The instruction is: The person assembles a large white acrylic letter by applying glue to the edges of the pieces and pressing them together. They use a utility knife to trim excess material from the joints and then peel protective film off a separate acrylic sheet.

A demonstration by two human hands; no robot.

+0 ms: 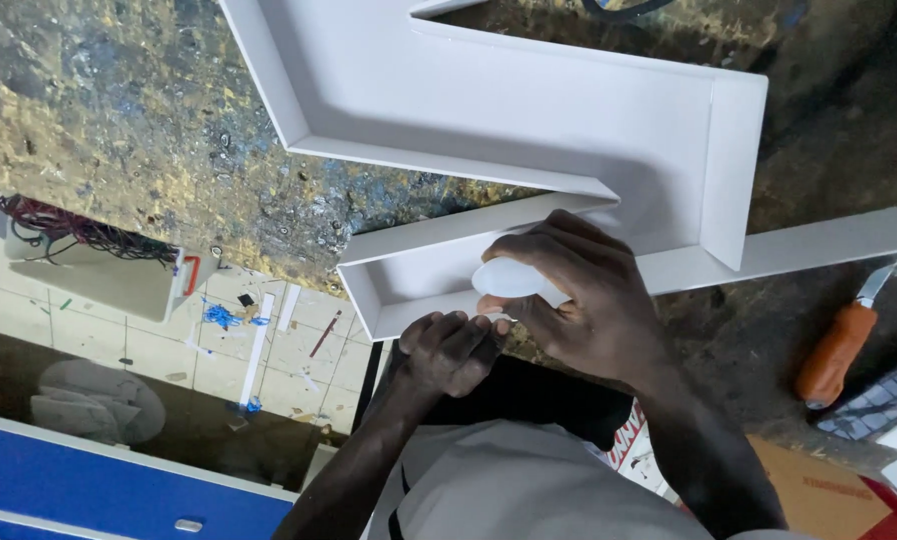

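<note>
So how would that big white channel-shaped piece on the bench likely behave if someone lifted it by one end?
The white piece has thin walls and a hollow inside, so it is probably light for its size. Its long arms may flex or twist somewhat. The smooth painted-looking surface could be a bit slippery in the right hand.

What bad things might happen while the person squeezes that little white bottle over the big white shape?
1. The right hand holds the small white bottle right above the white channel shape; a hard squeeze might spill too much onto its walls.
2. The left hand sits right under the bottle, so drips could land on the fingers.
3. The orange-handled knife lies near the right arm on the worktable; an elbow might bump it.
</note>
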